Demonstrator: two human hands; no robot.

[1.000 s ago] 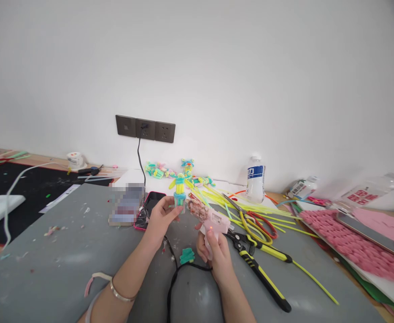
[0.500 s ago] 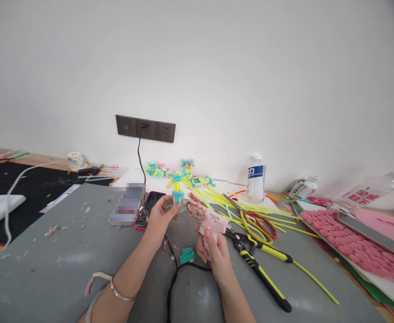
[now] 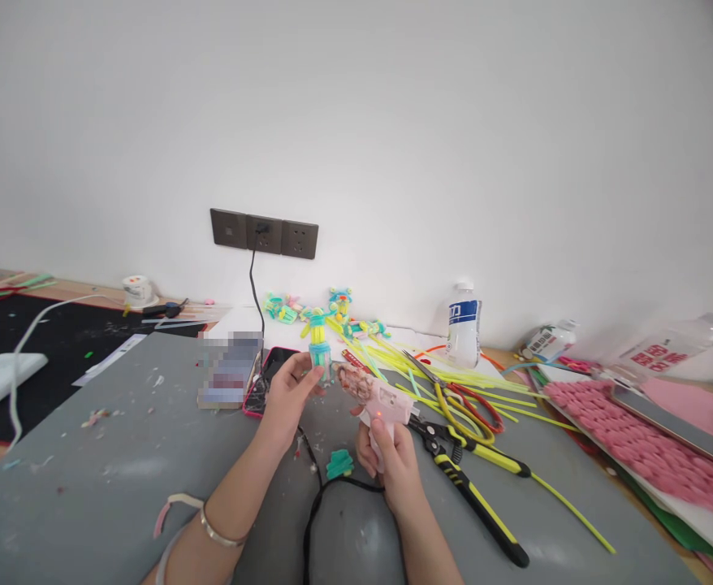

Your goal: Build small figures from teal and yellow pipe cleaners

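Your right hand [image 3: 393, 459]: curled round the grip of one pink glue gun [image 3: 382, 398], shifted slightly left since a second ago, nozzle just beside the yellow-and-blue figure [image 3: 320, 351]. Your left hand [image 3: 287, 400]: nearly closed, fingertips pinching that figure's lower end; figure held upright above the grey surface [image 3: 118, 455], now a little further left, slightly turned. Pliers [image 3: 478, 509], right: unmoved. Small figures [image 3: 282, 310], behind: unmoved.

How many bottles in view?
3: blue-labelled bottle upright, right of centre; white-labelled bottle lying to its right; clear red-lettered bottle lying farthest right.
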